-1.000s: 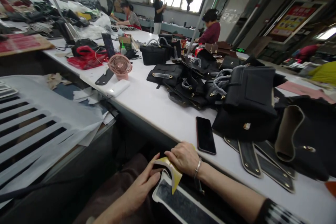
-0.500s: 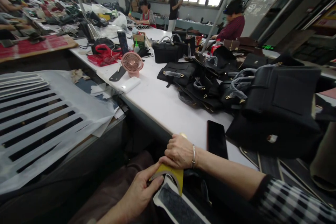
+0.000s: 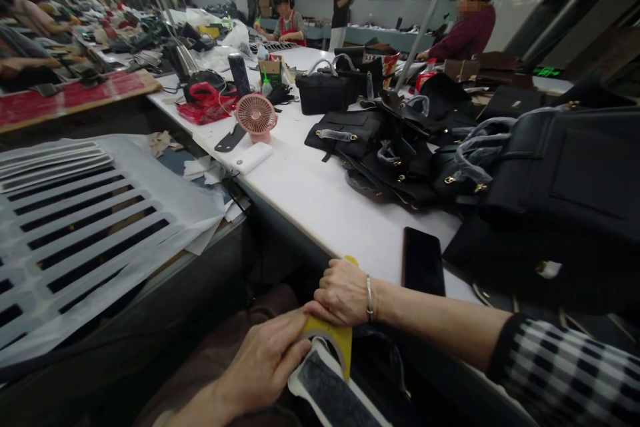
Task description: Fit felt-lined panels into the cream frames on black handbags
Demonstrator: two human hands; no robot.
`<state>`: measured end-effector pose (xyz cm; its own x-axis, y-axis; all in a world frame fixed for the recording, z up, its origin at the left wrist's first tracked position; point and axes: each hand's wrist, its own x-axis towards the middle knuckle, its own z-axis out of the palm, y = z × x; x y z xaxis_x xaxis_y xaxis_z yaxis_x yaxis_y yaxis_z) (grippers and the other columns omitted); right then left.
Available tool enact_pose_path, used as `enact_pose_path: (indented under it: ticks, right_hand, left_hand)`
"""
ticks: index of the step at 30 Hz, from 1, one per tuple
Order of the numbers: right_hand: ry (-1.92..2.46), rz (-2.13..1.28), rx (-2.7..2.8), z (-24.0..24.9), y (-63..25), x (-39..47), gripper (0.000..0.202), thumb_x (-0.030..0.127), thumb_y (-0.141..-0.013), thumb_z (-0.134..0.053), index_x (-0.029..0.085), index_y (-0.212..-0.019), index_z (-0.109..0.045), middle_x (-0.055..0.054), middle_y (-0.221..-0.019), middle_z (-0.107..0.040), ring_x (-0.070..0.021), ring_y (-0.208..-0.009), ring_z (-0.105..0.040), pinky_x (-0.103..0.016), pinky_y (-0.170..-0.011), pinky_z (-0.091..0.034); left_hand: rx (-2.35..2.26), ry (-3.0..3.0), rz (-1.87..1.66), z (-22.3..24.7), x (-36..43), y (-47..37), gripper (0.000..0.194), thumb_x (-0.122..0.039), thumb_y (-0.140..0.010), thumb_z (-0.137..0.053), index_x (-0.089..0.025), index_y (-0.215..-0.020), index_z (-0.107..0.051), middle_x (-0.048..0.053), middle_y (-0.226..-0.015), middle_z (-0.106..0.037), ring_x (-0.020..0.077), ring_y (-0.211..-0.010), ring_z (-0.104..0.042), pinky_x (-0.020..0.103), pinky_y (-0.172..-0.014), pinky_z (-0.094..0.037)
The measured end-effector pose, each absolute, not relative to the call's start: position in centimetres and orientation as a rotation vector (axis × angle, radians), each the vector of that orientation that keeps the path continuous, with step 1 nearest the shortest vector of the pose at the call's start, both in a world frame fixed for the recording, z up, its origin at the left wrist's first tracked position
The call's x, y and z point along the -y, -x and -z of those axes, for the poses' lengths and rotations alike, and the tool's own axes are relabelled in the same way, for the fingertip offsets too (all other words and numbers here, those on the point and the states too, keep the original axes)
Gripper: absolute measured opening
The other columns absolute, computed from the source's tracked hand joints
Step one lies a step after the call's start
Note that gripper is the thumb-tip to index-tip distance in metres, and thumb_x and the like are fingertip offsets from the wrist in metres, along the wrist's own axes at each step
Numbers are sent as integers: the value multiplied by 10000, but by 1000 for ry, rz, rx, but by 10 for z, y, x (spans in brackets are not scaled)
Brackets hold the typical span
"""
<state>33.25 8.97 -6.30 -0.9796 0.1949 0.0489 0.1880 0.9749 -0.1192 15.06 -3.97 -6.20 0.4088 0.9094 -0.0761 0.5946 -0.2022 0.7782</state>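
My right hand (image 3: 341, 293), with a silver bracelet at the wrist, is closed round a yellow piece (image 3: 344, 340) with a curved cut-out. My left hand (image 3: 265, 361) pinches the same yellow piece from the left, its thumb near the pale-edged tip of a dark strip (image 3: 333, 387). That strip has a white border and runs down to the bottom edge from within the yellow curve. Both hands are close together over my lap, just off the white table's edge. What lies under my fingers is hidden.
The white table (image 3: 310, 193) holds a phone (image 3: 423, 261), a pink fan (image 3: 256, 115) and black bags (image 3: 565, 173) piled at right. At left lies a slotted white sheet (image 3: 165, 193). Several people are farther back.
The view has shifted a little, so the table and bags sit differently. My left hand lies flatter over the yellow piece, and both hands still hold it.
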Motion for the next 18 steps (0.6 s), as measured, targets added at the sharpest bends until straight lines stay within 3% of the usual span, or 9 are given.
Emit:
enact_pose_path:
  ticks: [3, 9, 14, 18]
  right_hand:
    - [350, -210, 3063, 64, -335, -85, 543, 410, -993, -326, 178, -598, -618, -66, -550, -668, -159, -498, -587, -328, -534, -241]
    - [525, -277, 3064, 62, -343, -72, 535, 389, -999, -315, 174, -616, -619, -69, -587, -683, -172, -514, -611, -337, -532, -213]
    - [735, -349, 3058, 61, -351, -53, 535, 367, -1004, -296, 170, -641, -638, -85, -606, -688, -191, -520, -619, -341, -527, -179]
    - [908, -422, 3027, 56, -356, -38, 571, 374, -1010, -259, 159, -641, -638, -108, -606, -685, -199, -532, -621, -338, -533, -181]
  left_hand:
    - [-1255, -2081, -499, 65, 39, -148, 352, -287, -966, -443, -215, -1287, -570, 71, -1300, -629, 242, -1253, -539, 350, -1147, -319]
    - [-1209, -2197, -455, 64, 35, -149, 405, -269, -978, -410, -150, -1346, -530, 119, -1268, -645, 243, -1275, -519, 402, -1165, -308]
    - [-1134, -2066, -472, 58, 35, -152, 407, -293, -990, -387, -191, -1358, -528, 102, -1302, -626, 239, -1289, -505, 403, -1171, -281]
    - [-1051, -1793, -561, 53, 33, -155, 387, -359, -990, -385, -301, -1330, -561, 24, -1268, -655, 228, -1227, -557, 413, -1185, -220]
